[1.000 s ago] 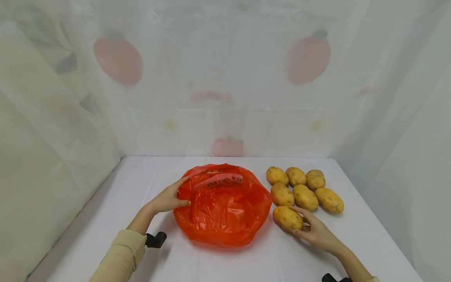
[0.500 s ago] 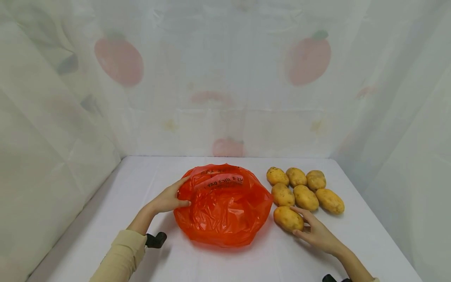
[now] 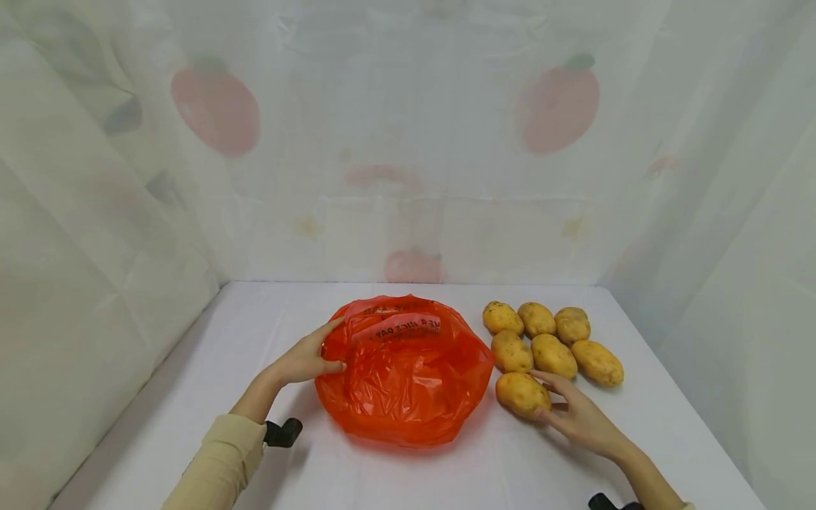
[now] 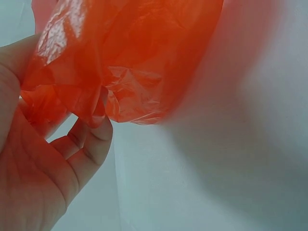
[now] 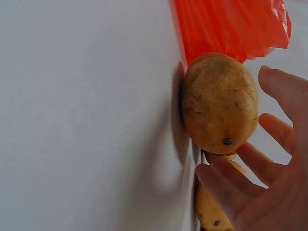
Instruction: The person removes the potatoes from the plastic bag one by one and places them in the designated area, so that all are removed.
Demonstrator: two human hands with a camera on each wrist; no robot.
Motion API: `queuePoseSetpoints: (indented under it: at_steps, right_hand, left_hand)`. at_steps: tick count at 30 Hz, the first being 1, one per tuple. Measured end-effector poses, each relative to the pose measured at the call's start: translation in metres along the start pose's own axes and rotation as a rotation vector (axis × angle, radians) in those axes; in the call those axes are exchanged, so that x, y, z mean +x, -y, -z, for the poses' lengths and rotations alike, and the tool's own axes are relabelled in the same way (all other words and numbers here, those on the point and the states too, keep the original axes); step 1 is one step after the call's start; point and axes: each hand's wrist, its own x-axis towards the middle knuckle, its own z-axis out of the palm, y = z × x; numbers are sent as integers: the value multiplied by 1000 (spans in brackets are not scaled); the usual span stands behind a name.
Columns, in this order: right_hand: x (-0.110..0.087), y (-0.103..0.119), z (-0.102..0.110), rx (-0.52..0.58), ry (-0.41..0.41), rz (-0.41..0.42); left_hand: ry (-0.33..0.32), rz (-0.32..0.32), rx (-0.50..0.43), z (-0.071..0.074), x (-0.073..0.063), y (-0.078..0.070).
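A red plastic bag (image 3: 408, 382) stands on the table with its mouth spread wide and printed letters on its inner far side. My left hand (image 3: 310, 359) grips the bag's left edge; in the left wrist view the thin film passes between thumb and curled fingers (image 4: 96, 139). To the right of the bag lies a potato (image 3: 521, 395), the nearest of the group. Around its right side my right hand (image 3: 580, 418) is spread. In the right wrist view the thumb (image 5: 281, 86) stands apart from the potato (image 5: 219, 103), and the fingers are loosely extended close to it.
Several more potatoes (image 3: 553, 357) lie in two rows behind the nearest one. A white cloth (image 3: 357, 482) covers the table. White curtains with faded fruit prints (image 3: 408, 234) enclose the back and sides.
My right hand has drawn slightly right, its fingers spreading a little wider around the nearest potato. The potato, the bag and my left hand look unmoved.
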Motion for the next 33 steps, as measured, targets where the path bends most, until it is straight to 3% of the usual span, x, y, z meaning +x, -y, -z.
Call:
queuePoseSetpoints:
  at_steps: [11, 18, 22, 33]
  right_hand:
    - [5, 14, 17, -80, -33, 20]
    - [15, 23, 24, -162, -101, 120]
    - [22, 29, 28, -180, -101, 163]
    - [43, 39, 44, -125, -38, 99]
  left_hand:
    - [-7, -55, 1, 2, -2, -1]
    - [-10, -117, 42, 5, -2, -3]
    - [-13, -149, 59, 10, -3, -6]
    - [-32, -142, 79, 25, -9, -18]
